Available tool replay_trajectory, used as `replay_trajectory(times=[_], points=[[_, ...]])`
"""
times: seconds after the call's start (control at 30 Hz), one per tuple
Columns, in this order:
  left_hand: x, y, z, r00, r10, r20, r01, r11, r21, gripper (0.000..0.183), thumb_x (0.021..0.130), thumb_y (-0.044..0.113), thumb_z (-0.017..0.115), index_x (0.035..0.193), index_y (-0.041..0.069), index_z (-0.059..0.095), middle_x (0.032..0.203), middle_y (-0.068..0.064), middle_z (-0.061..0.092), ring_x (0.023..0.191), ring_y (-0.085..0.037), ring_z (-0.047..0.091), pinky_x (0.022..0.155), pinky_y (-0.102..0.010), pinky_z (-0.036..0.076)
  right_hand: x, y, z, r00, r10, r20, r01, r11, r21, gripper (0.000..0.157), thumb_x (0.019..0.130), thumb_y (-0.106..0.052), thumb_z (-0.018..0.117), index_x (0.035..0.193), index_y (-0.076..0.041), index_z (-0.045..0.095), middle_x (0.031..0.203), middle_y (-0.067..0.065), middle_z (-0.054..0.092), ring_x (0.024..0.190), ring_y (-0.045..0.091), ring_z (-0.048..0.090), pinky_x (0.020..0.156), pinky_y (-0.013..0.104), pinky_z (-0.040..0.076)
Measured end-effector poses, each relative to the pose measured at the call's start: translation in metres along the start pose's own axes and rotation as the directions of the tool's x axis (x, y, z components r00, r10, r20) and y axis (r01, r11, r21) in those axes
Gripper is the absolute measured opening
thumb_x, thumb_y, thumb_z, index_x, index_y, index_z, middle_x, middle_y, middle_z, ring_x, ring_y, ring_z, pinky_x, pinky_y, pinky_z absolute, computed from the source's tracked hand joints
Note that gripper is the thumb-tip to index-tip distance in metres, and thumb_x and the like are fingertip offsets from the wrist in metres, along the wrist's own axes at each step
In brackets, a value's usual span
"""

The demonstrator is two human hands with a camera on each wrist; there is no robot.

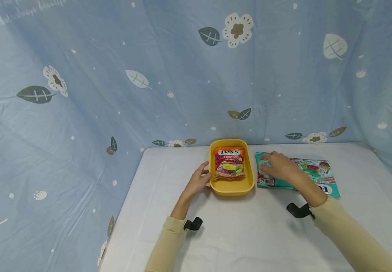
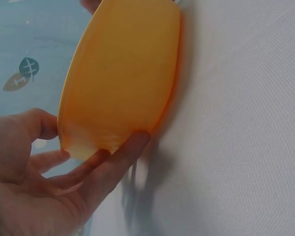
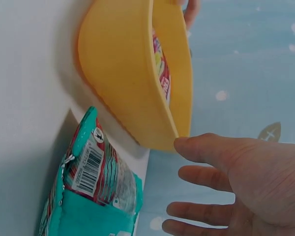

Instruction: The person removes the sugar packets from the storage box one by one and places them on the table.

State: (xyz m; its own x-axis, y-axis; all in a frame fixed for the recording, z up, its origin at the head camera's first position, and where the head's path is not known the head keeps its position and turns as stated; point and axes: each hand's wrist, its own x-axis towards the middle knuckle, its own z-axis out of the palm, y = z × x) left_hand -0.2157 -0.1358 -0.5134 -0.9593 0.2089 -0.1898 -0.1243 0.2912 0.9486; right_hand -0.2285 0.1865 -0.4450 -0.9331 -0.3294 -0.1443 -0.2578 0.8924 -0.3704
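A yellow plastic tray (image 1: 234, 187) stands on the table, with an orange and red Fox's fruits candy bag (image 1: 229, 163) lying in it. My left hand (image 1: 196, 182) touches the tray's left side; in the left wrist view its fingers (image 2: 108, 169) rest against the outer wall, loosely spread. To the right of the tray lies a teal candy bag (image 1: 266, 181), partly covered by my right hand (image 1: 281, 166) in the head view. The right wrist view shows this hand's fingers (image 3: 201, 214) extended and apart, holding nothing.
Another teal candy bag (image 1: 318, 172), labelled mint, lies right of the first, its print upside down. The white-covered table (image 1: 243, 234) meets a blue patterned curtain (image 1: 196, 75) at the back and left.
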Motion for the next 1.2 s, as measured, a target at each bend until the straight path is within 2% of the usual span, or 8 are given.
replay_trajectory(times=[0.2,0.5,0.7,0.9,1.07,1.2], points=[[0.000,0.000,0.000,1.000,-0.005,-0.001,0.005,1.000,0.011,0.059,0.099,0.019,0.052,0.154,0.023,0.032,0.133,-0.024,0.053,0.105,-0.035,0.065,0.071,-0.047,0.065,0.003,-0.004,0.003,0.999,-0.030,-0.019,0.030,0.999,-0.016,0.052,0.094,-0.032,0.064,0.137,-0.003,0.055,0.132,0.028,0.055,0.118,0.046,0.054,0.097,0.062,0.051],[0.000,-0.002,0.001,1.000,-0.007,0.007,0.008,1.000,-0.018,0.059,0.100,0.020,0.052,0.155,0.021,0.029,0.134,-0.025,0.051,0.108,-0.041,0.064,0.074,-0.054,0.063,0.007,-0.015,0.004,1.000,-0.003,-0.018,0.002,0.999,-0.052,0.052,0.093,-0.034,0.065,0.136,-0.006,0.057,0.136,0.027,0.053,0.123,0.046,0.051,0.098,0.065,0.049],[0.000,-0.002,0.000,1.000,-0.009,0.007,0.009,1.000,-0.014,0.059,0.099,0.019,0.053,0.153,0.025,0.032,0.132,-0.023,0.053,0.106,-0.037,0.065,0.072,-0.050,0.064,0.008,-0.025,0.004,1.000,-0.001,-0.010,0.001,0.998,-0.059,0.052,0.093,-0.033,0.064,0.138,-0.007,0.056,0.138,0.028,0.051,0.125,0.048,0.049,0.096,0.067,0.049],[0.002,-0.004,0.000,1.000,-0.005,0.007,0.005,0.999,-0.033,0.059,0.098,0.018,0.053,0.153,0.024,0.033,0.131,-0.024,0.053,0.108,-0.039,0.065,0.071,-0.049,0.064,0.013,-0.032,0.009,1.000,-0.012,-0.009,0.011,0.999,-0.048,0.052,0.093,-0.031,0.066,0.137,-0.006,0.056,0.135,0.026,0.054,0.122,0.044,0.052,0.096,0.064,0.051],[0.000,-0.002,0.000,1.000,-0.010,0.007,0.010,0.999,-0.037,0.059,0.099,0.017,0.052,0.154,0.023,0.031,0.131,-0.024,0.053,0.110,-0.041,0.063,0.073,-0.052,0.063,0.017,-0.039,0.015,0.999,-0.024,-0.022,0.023,0.998,-0.051,0.052,0.092,-0.030,0.068,0.136,-0.005,0.057,0.133,0.026,0.055,0.120,0.043,0.054,0.097,0.062,0.052],[-0.002,0.004,-0.001,1.000,-0.016,0.025,0.017,0.999,-0.043,0.059,0.100,0.014,0.050,0.155,0.019,0.029,0.133,-0.027,0.051,0.112,-0.046,0.061,0.077,-0.058,0.061,0.020,-0.046,0.019,0.999,-0.034,-0.041,0.032,0.999,-0.044,0.052,0.091,-0.030,0.069,0.134,-0.004,0.058,0.130,0.024,0.057,0.116,0.040,0.057,0.097,0.057,0.054]])
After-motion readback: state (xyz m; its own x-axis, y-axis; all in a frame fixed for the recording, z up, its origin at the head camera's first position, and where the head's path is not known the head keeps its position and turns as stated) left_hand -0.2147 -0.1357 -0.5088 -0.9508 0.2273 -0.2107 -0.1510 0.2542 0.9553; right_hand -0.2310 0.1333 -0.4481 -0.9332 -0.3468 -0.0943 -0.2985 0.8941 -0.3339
